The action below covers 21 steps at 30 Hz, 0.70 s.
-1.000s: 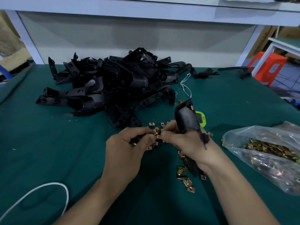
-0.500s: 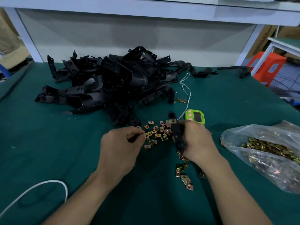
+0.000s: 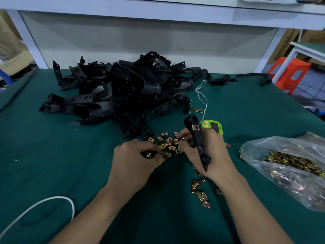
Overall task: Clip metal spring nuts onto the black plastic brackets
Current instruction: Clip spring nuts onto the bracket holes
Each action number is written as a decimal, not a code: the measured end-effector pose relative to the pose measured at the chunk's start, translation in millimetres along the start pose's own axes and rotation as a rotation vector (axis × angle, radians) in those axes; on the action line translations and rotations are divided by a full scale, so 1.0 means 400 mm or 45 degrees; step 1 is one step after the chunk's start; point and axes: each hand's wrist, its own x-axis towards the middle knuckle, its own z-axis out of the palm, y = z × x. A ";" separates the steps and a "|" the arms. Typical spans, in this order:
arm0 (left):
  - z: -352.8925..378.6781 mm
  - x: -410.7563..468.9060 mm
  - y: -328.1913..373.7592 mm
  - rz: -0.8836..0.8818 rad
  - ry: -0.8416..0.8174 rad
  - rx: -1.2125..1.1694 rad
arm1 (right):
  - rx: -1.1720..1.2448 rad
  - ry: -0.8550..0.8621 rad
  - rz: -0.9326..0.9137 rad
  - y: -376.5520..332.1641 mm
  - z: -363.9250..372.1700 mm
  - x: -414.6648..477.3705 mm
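A big pile of black brackets (image 3: 114, 92) lies on the green table (image 3: 52, 164), at 11 o'clock from the hands. One lone bracket (image 3: 255, 76) lies far off at 1 o'clock, near an orange stool (image 3: 290, 74). A thin white string (image 3: 202, 95) runs down from the pile toward a green timer (image 3: 212, 126). The right hand and the bracket it holds hide part of the timer. A clear bag (image 3: 290, 166) full of gold nuts sits at 3 o'clock, well apart from the hands. A white cord (image 3: 44, 203) loops at 8 o'clock.

Loose nuts (image 3: 168, 143) are spread on the table right between the two hands. A second little heap (image 3: 200, 192) lies at 6 o'clock, just beside the right wrist.

The right hand (image 3: 209, 155) has its back up and holds the held bracket (image 3: 198, 143). The bracket points up and away, toward 12 o'clock, and crosses over the hand. A clipped nut (image 3: 195, 127) sits on it near the top end. The fingers are curled, and their tips reach to 10 o'clock, down by the loose nuts. How they wrap the bracket is hard to see.

The left hand (image 3: 135, 161) lies low with its back up. Its fingers are curled in tight and pinch a small nut (image 3: 149, 155) at the edge of the loose nuts. Something dark is with it, too small to tell.
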 end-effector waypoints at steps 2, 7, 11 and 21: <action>-0.002 0.004 -0.001 -0.034 -0.079 -0.090 | 0.178 -0.120 -0.004 -0.028 0.009 -0.011; 0.001 0.003 0.003 -0.032 -0.242 -0.205 | 0.246 -0.206 0.064 -0.033 0.026 -0.013; 0.007 0.001 0.009 -0.050 -0.283 -0.308 | 0.095 -0.189 0.027 -0.032 0.031 -0.009; -0.009 0.012 -0.019 -0.158 -0.144 -0.245 | -0.423 -0.071 -0.038 -0.007 0.007 -0.006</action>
